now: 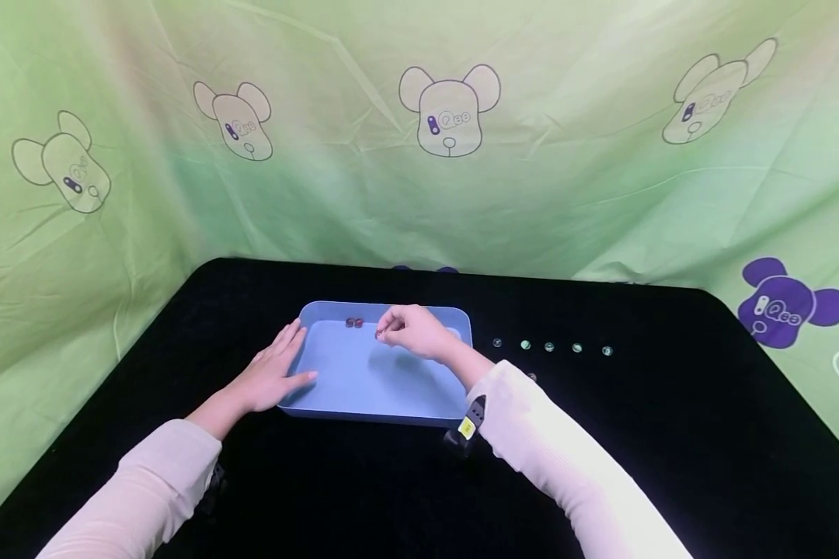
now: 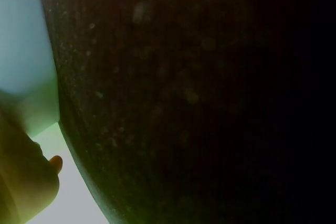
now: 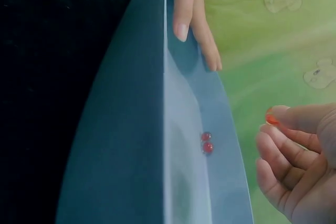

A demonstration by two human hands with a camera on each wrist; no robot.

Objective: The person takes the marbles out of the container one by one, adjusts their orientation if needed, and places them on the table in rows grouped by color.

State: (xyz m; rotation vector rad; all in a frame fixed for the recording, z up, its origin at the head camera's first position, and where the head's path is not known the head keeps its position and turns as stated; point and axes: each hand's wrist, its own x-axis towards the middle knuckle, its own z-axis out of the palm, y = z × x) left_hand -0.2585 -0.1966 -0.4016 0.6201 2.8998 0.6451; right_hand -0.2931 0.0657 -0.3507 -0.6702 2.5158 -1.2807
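Observation:
My right hand (image 1: 414, 330) is over the far part of a blue tray (image 1: 363, 380), pinching a red marble (image 3: 271, 116) between thumb and fingertips. Inside the tray, two red marbles (image 1: 353, 322) sit side by side along the far wall; the right wrist view shows the red pair (image 3: 207, 143) too. At the tray's left side my left hand (image 1: 273, 373) rests with fingers straight along the rim and thumb spread over the near corner. Only a dim part of a hand (image 2: 31, 182) appears at the edge of the left wrist view.
To the right of the tray, several clear and greenish marbles (image 1: 548, 347) lie in a row on the black tablecloth (image 1: 671, 435). One brownish marble (image 1: 532, 376) is partly hidden by the right sleeve. A green printed curtain (image 1: 335, 194) stands behind the table.

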